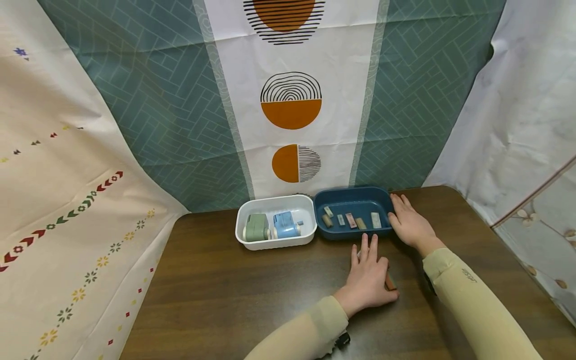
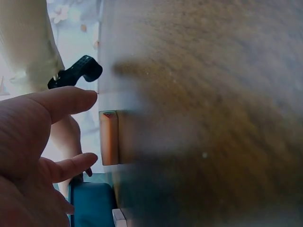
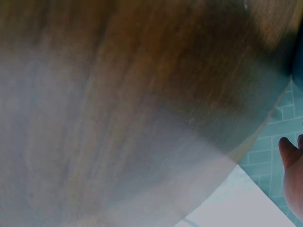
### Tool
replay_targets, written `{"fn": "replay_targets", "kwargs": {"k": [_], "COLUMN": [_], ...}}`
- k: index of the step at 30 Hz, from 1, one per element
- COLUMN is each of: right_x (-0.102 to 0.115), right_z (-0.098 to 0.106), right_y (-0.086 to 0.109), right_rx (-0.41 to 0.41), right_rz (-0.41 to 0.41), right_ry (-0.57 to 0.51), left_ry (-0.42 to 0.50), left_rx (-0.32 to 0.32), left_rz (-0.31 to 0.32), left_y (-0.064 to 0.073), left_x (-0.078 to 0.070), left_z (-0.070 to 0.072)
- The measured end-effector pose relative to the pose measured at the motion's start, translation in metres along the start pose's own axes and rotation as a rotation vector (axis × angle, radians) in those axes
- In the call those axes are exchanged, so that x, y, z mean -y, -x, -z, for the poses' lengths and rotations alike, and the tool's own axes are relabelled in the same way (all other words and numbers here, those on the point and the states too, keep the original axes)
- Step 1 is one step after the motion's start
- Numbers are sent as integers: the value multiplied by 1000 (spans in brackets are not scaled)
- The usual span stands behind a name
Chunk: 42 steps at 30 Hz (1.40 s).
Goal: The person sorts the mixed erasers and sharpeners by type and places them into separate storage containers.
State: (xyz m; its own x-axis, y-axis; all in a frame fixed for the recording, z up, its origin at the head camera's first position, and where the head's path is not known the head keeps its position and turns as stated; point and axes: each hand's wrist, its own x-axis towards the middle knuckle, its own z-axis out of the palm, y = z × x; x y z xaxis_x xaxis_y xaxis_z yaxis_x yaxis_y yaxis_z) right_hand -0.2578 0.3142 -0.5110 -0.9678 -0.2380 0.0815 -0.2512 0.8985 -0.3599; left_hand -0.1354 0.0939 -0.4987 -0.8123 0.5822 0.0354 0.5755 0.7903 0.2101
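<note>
My left hand (image 1: 366,282) is low over the table with its fingers spread, thumb and fingertips apart. Just beside its thumb is an orange-brown block (image 1: 389,281) shaped like an eraser, which the left wrist view shows as an orange block (image 2: 109,138) on the tabletop near the fingertips. Partly covered by the left fingers is a small white block (image 1: 359,254). My right hand (image 1: 410,224) lies with extended fingers against the right end of a dark blue tray (image 1: 330,195). Inside that tray lie several small eraser-like blocks (image 1: 351,220) in white, pink and tan.
Left of the blue tray, touching it, stands a white tray (image 1: 256,203) holding a green gadget (image 1: 257,227) and a blue gadget (image 1: 284,225) with white knobs. Both trays stand at the back of the brown table (image 1: 216,300), before a patterned cloth (image 1: 180,125).
</note>
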Motion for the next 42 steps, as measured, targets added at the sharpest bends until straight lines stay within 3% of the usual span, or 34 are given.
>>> {"fn": "replay_targets", "kwargs": {"k": [13, 27, 42], "right_x": [-2, 1, 2], "right_z": [-1, 1, 2], "right_y": [1, 1, 2], "right_rx": [-9, -2, 4], "right_rz": [3, -3, -4], "right_ry": [-5, -6, -11], "left_ry": [-21, -62, -42], "left_rx": [2, -5, 15], "left_rz": [9, 45, 47], "left_y": [-2, -2, -3], "left_x": [-3, -4, -3], "left_z": [-10, -9, -10]}}
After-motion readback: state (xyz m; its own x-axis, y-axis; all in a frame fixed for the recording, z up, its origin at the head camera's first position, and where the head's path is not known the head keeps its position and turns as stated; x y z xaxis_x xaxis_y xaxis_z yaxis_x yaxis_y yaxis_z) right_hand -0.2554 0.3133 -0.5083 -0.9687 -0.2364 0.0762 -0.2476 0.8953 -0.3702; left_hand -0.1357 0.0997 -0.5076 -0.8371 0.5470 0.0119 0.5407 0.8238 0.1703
